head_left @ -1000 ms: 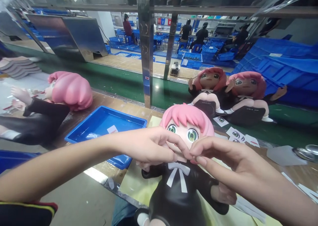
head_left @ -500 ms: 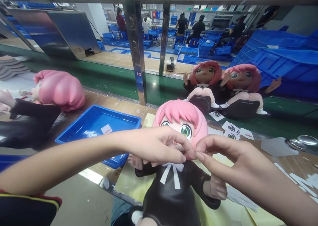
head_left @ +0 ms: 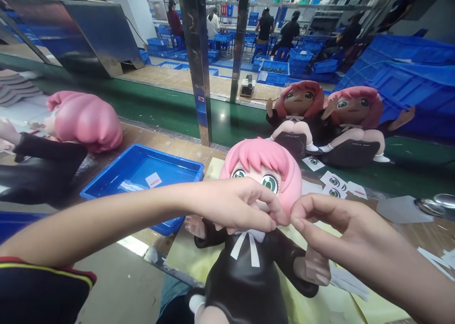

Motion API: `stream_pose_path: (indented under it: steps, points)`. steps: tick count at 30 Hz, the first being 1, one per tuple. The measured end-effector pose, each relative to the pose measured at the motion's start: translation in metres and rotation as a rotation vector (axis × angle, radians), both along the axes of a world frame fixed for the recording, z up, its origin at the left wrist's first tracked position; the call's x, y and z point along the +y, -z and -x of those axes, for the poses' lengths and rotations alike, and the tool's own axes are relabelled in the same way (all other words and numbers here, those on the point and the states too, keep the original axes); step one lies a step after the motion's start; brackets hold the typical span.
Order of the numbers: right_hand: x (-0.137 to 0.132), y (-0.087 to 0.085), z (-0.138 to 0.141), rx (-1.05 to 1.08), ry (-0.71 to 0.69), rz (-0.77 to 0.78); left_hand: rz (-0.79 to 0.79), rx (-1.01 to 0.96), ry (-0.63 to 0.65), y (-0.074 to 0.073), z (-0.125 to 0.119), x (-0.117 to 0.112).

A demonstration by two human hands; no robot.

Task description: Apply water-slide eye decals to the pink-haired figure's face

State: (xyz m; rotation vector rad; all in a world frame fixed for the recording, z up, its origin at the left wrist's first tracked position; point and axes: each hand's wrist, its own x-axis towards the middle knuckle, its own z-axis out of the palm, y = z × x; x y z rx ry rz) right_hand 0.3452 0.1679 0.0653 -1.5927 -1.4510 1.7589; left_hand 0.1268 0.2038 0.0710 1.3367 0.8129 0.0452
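A large pink-haired doll in a black dress with a white bow lies on its back in front of me, head away. My left hand covers its mouth and chin, fingers pinched together at the cheek. My right hand meets it fingertip to fingertip at the doll's cheek, thumb and forefinger also pinched. What the fingers pinch is too small to make out.
A blue tray with small stickers sits left of the doll. Another doll lies at far left. Two seated dolls rest on the green conveyor. Eye sticker sheets lie at right. Other people work in the background.
Both hands have drifted slightly right along the doll's cheek, still pinched together. The view has shifted a little; the doll's eyes show more.
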Motion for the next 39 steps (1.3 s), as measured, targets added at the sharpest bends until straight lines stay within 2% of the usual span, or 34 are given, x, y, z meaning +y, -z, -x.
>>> stream_pose_path:
  steps: [7,12,18,26,31,39]
  points:
    - [0.001,0.004,-0.003,-0.002,-0.007,0.018,-0.020,-0.022,-0.018,0.005,-0.003,-0.002]
    - [-0.003,0.007,-0.005,-0.175,-0.052,-0.131,-0.009,-0.025,-0.024,0.002,-0.005,-0.001]
    - [-0.005,0.002,-0.003,-0.297,-0.073,-0.227,-0.003,0.067,-0.020,-0.005,-0.008,-0.001]
    - [-0.012,0.001,0.007,-0.284,0.022,-0.352,0.002,0.110,0.012,-0.016,-0.009,-0.002]
    - [-0.009,0.006,0.002,-0.285,-0.084,-0.290,0.014,0.126,0.013,-0.016,-0.011,-0.001]
    - [-0.009,0.005,0.006,-0.180,0.027,-0.137,0.054,0.171,-0.030,-0.008,-0.016,0.001]
